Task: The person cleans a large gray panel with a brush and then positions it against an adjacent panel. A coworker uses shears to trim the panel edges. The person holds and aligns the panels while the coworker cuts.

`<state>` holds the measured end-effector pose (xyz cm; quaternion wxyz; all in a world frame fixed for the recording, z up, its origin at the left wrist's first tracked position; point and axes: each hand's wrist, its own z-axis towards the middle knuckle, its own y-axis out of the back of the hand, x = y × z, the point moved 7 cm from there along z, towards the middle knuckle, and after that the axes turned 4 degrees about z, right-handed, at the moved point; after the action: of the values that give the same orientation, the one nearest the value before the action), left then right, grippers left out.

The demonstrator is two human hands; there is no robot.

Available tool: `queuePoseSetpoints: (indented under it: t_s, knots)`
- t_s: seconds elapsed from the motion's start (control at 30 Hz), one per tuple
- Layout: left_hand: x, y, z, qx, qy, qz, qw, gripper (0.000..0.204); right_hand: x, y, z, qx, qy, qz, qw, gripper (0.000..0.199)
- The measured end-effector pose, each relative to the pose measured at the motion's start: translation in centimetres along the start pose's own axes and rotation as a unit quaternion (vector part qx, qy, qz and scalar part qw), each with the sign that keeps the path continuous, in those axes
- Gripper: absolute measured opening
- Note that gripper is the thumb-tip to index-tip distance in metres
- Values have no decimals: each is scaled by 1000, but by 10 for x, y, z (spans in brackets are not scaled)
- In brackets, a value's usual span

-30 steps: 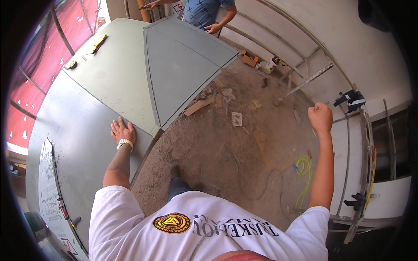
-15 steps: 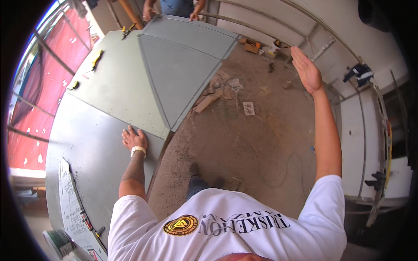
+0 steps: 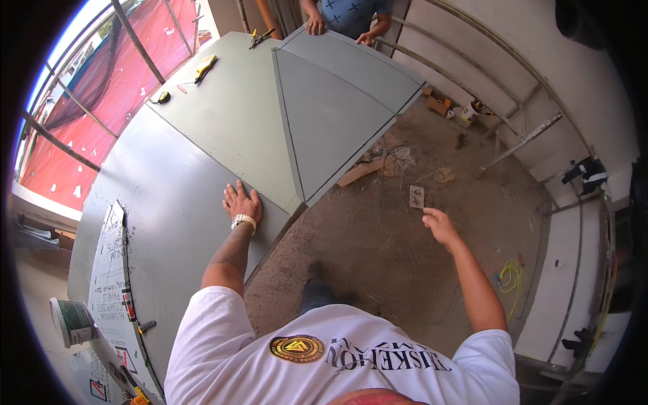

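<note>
My left hand (image 3: 242,202), with a light-banded watch at the wrist, lies flat on a large grey sheet panel (image 3: 182,209), fingers spread. My right hand (image 3: 440,227) is raised over the floor at the right with nothing visible in it. One finger points left and the others look curled. Beyond my left hand lies a pale green panel (image 3: 236,115). To its right is a grey wedge-shaped panel (image 3: 331,115) with folded edges. Another person's hands (image 3: 315,24) rest on the far edge of that wedge-shaped piece.
On the green panel lie a yellow cutter (image 3: 205,68), a tape measure (image 3: 163,98) and pliers (image 3: 261,38). A printed sheet strip (image 3: 108,270) lies at the near left beside a bucket (image 3: 71,322). Cardboard scraps (image 3: 358,173), a yellow cord (image 3: 511,283) and metal framing (image 3: 520,145) stand or lie around.
My right hand has come down from high at the right, from flat and upright to a pointing shape. My left hand stays on the panel. The whole view has shifted.
</note>
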<state>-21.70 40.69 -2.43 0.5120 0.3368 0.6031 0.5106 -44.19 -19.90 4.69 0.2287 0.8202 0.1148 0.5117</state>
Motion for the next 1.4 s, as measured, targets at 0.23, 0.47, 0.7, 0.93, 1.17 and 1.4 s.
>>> queuePoseSetpoints:
  t_s: [0.23,0.47,0.7,0.93,1.17,1.4]
  knots:
    - [-11,1,-7,-1,-4,7,1000,74,-345,-106,-138,30,-219,-106,969,58]
    - [1,8,-7,-1,6,25,1000,75,-417,-176,-280,218,-346,-107,906,35]
    - [2,0,-4,-11,8,29,999,73,-384,-134,-217,-39,-286,63,955,55]
    - [-6,0,-3,-5,10,29,1000,73,-338,-106,-143,1,-278,54,959,54]
    - [3,-3,3,-12,17,52,998,71,-385,-122,-81,70,-274,-1,959,53]
    - [1,-1,1,-16,20,46,999,71,-360,-76,22,58,-190,-55,979,46]
